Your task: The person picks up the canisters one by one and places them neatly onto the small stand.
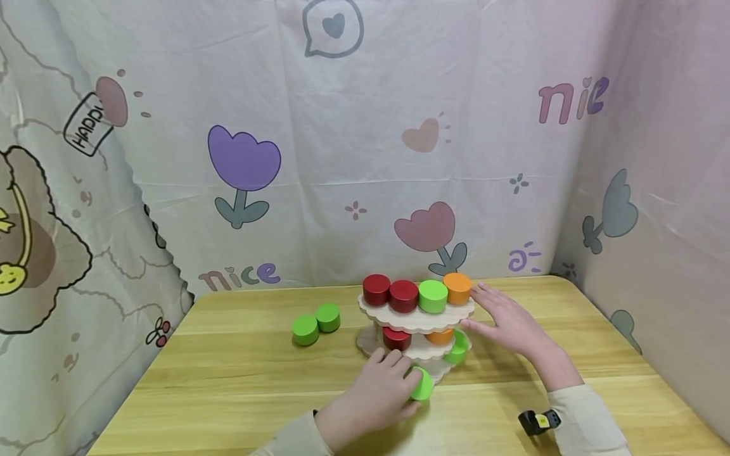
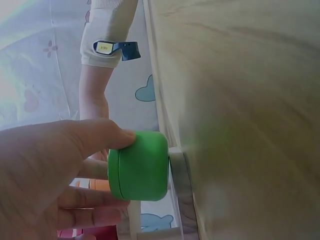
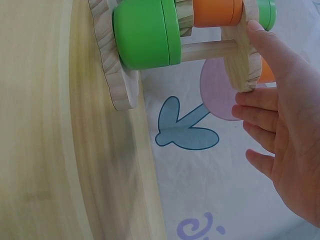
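Observation:
A tiered wooden stand [image 1: 415, 322] with scalloped tiers holds red, green and orange round pieces. At its front, my left hand [image 1: 373, 394] pinches a green round piece [image 1: 422, 384] between thumb and fingers; in the left wrist view this green piece [image 2: 142, 167] is right at the edge of the pale bottom tier [image 2: 182, 200]. On the other side, my right hand [image 1: 510, 320] touches the edge of the top tier [image 3: 243, 65], its fingers extended. Another green piece [image 3: 145, 34] sits on the bottom tier, and an orange piece [image 3: 215, 11] is on the middle one.
Two loose green pieces, a nearer one [image 1: 305, 330] and a farther one [image 1: 327, 317], lie on the wooden table [image 1: 245, 373] left of the stand. A patterned cloth [image 1: 336, 152] hangs behind and at both sides. A black device [image 1: 538, 422] is strapped at the right wrist.

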`<action>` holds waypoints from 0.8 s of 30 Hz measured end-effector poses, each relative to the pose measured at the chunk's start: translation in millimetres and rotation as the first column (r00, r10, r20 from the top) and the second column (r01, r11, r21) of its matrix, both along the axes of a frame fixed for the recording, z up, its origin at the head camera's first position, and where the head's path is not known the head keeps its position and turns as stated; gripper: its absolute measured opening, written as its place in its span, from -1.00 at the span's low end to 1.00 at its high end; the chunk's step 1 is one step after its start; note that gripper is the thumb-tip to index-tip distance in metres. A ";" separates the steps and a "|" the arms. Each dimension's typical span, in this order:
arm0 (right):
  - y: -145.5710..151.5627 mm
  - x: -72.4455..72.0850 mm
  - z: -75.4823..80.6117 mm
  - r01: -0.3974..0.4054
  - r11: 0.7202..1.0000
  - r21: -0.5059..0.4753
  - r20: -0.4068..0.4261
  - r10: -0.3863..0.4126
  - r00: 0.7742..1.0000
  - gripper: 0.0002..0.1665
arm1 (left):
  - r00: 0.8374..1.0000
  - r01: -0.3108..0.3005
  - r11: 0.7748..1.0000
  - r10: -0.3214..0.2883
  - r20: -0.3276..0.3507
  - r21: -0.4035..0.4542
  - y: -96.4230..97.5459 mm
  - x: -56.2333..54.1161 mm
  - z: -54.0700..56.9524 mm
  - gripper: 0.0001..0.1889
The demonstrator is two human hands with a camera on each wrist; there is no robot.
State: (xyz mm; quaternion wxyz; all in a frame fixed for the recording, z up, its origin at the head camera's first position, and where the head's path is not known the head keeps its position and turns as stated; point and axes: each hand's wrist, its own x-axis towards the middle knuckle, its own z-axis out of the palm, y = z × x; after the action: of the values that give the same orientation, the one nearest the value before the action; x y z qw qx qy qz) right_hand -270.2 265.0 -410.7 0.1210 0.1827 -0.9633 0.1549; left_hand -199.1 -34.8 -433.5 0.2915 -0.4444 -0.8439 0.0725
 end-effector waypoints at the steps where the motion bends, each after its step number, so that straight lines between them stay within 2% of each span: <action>1: 0.0 -0.1 0.1 0.000 1.000 0.001 0.000 0.000 1.000 -0.07 | 1.000 0.000 1.000 0.000 -0.004 0.001 0.6 0.6 0.0 -0.61; 14: 1.1 -0.5 0.8 0.000 1.000 0.002 0.008 0.000 1.000 -0.04 | 1.000 -0.010 1.000 0.009 -0.020 -0.025 7.1 1.3 -2.0 -0.66; 21: 0.6 -0.4 0.8 -0.001 1.000 0.001 0.005 0.001 1.000 -0.05 | 0.997 0.024 0.999 -0.025 -0.066 -0.023 14.8 -3.0 -2.2 -0.88; 24: 0.5 -0.6 0.8 -0.002 1.000 -0.003 0.004 0.002 1.000 -0.06 | 0.997 0.031 0.999 -0.033 -0.063 -0.029 18.0 -4.6 -0.8 -0.91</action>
State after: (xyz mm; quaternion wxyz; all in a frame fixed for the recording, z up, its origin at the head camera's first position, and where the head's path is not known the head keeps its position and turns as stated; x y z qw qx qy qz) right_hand -270.8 265.5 -409.9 0.1195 0.1831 -0.9631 0.1569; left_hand -203.7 -16.8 -434.4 0.3130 -0.4596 -0.8259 0.0938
